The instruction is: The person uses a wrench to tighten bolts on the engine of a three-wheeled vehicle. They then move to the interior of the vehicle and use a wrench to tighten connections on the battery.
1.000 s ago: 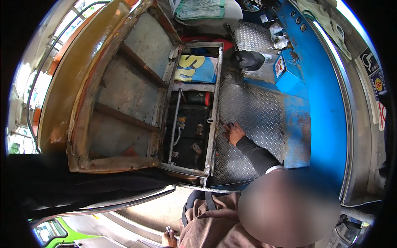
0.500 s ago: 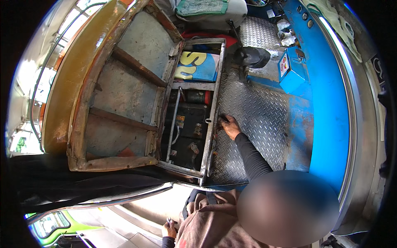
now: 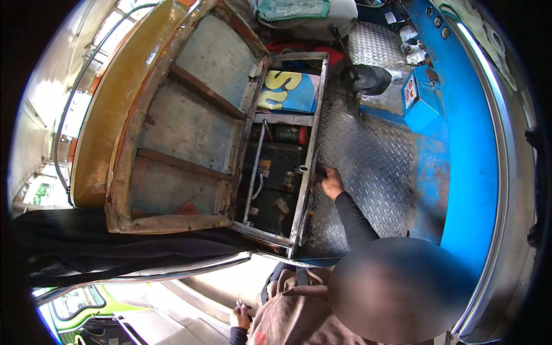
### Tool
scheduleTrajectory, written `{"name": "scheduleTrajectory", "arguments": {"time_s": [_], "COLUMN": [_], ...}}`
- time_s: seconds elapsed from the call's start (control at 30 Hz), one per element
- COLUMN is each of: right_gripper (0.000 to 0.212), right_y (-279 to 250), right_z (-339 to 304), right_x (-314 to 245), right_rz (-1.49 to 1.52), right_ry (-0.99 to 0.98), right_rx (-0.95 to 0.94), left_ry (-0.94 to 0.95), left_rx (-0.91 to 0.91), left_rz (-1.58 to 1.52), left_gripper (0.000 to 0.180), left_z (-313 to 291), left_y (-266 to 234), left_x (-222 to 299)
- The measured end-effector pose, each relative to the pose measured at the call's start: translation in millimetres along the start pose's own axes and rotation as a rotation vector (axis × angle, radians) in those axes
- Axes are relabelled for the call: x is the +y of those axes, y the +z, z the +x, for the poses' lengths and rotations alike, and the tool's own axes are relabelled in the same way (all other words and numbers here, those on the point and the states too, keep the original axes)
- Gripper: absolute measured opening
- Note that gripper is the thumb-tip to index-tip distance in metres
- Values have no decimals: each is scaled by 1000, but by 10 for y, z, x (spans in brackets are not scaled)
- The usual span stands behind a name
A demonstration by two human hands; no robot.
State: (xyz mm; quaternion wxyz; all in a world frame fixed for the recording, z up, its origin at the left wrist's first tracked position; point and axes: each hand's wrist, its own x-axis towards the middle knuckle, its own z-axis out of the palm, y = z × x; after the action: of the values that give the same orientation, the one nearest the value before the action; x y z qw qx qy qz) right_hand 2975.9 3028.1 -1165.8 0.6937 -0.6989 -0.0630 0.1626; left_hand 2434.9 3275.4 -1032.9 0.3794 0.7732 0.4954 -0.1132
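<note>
Neither of my hands shows. Another person in a brown shirt [image 3: 293, 310] leans in from the lower edge. That person's dark-sleeved arm [image 3: 355, 221] reaches up to a hand [image 3: 332, 183] at the outer side of an open metal seat box [image 3: 303, 201]. Its fingers are bent by a small dark part there, which I cannot make out. The person's other hand [image 3: 240, 317] is closed around a small shiny metal thing at the bottom. Inside the box lie black batteries [image 3: 280, 167], a metal bar [image 3: 256, 172] and a blue and yellow printed package [image 3: 290, 92].
The wooden-framed seat lid [image 3: 187, 126] stands raised on the left. Beyond are a gear lever in a black boot [image 3: 371, 80], a blue box [image 3: 424, 103] and a covered seat [image 3: 339, 20]. Diamond-plate flooring [image 3: 368, 155] runs beside a blue side panel [image 3: 468, 149].
The whole view has shifted, so the box and lid sit farther right. The other person's reaching hand stays at the box's side, slightly lower in the picture.
</note>
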Motion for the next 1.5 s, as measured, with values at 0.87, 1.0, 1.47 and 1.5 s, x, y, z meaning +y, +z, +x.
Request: {"name": "scheduleTrajectory", "arguments": {"time_s": [0.87,1.0,1.47,1.5], "right_gripper": [38,36,39,34], "right_y": [3,143,81,57], "right_z": [-10,-78,29,23], "right_x": [135,-14,258,301], "right_rz": [-222,-84,-120,-131], "right_ry": [51,72,-25,-38], "right_rx": [43,3,22,41], "left_ry": [-89,-120,-150,-162], "left_rx": [-30,-13,-39,-41], "left_rz": [83,28,187,175], "left_gripper": [37,35,36,37], "left_z": [-212,-321,-310,-294], "left_y": [95,113,91,96], "left_x": [87,-43,-42,-49]}}
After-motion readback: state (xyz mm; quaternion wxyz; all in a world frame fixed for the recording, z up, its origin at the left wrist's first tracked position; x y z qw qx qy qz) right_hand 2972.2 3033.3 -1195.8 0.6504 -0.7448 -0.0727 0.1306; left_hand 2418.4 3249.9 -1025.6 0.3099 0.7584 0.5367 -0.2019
